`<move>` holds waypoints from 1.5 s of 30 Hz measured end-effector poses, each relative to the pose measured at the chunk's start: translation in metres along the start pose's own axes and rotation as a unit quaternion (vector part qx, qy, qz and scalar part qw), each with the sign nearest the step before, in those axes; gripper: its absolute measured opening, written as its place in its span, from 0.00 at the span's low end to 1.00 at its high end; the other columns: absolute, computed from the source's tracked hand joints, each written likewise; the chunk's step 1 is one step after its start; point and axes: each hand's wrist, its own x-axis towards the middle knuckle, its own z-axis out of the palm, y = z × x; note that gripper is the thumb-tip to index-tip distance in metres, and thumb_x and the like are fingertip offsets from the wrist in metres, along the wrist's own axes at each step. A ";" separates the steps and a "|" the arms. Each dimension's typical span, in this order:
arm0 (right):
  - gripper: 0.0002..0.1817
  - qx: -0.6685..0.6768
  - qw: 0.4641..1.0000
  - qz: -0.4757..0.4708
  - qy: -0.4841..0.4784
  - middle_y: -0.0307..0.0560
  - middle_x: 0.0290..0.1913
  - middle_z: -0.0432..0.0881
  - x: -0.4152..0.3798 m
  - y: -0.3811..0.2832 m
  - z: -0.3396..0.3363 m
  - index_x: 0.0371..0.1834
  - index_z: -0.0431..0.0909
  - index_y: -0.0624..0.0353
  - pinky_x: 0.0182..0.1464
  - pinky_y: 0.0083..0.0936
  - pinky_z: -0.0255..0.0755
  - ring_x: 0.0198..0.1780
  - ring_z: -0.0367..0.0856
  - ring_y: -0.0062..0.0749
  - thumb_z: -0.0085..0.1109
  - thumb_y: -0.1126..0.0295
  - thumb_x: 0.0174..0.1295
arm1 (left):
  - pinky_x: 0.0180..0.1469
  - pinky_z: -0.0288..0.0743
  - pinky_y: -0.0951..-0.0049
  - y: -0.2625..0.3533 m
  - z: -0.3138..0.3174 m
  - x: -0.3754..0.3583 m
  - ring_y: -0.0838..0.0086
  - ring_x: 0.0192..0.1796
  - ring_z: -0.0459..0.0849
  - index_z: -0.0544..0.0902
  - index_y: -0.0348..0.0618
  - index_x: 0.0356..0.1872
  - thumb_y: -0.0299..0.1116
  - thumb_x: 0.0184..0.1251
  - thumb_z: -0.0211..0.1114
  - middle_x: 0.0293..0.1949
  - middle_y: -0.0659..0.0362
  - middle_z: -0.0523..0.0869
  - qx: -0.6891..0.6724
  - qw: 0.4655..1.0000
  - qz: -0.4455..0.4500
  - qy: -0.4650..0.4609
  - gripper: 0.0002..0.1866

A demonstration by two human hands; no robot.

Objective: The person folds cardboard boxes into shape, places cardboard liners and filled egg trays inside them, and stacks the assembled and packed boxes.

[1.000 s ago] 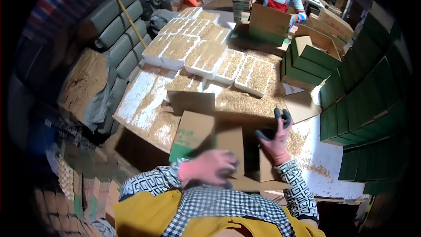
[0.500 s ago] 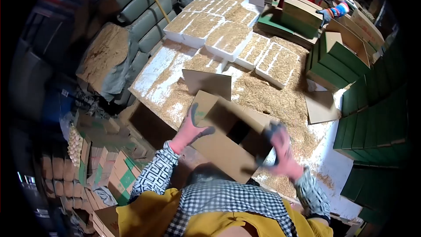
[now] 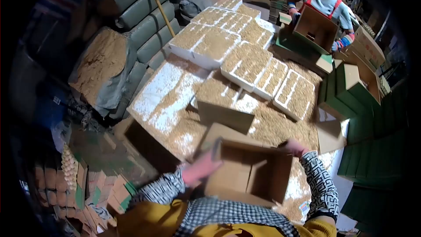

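Observation:
An open cardboard box is in front of my apron, tilted so that its bare inside faces me. My right hand, in a pink and dark glove, grips the box's upper right corner. On the left side, my left hand presses along the box wall, its fingers smeared by motion and partly hidden. A flat cardboard piece stands just beyond the box, among loose husk-like bedding on the worktable.
White trays filled with the tan bedding cover the table's far part. Green boxes are stacked at the right. Across the table a co-worker holds another open box. Wrapped grey bales lie at the left, above an open sack.
The box has turned its open side toward me and come upright. My right hand has moved up to its top corner. The co-worker's box has tipped to show its inside.

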 end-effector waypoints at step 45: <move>0.37 0.507 0.844 -0.054 0.165 0.51 0.46 0.81 -0.248 -0.048 0.067 0.70 0.54 0.62 0.37 0.23 0.79 0.39 0.83 0.28 0.61 0.69 0.59 | 0.63 0.68 0.71 -0.081 0.120 0.075 0.70 0.57 0.76 0.70 0.40 0.63 0.50 0.76 0.44 0.56 0.57 0.78 -0.754 0.653 0.020 -0.062 0.27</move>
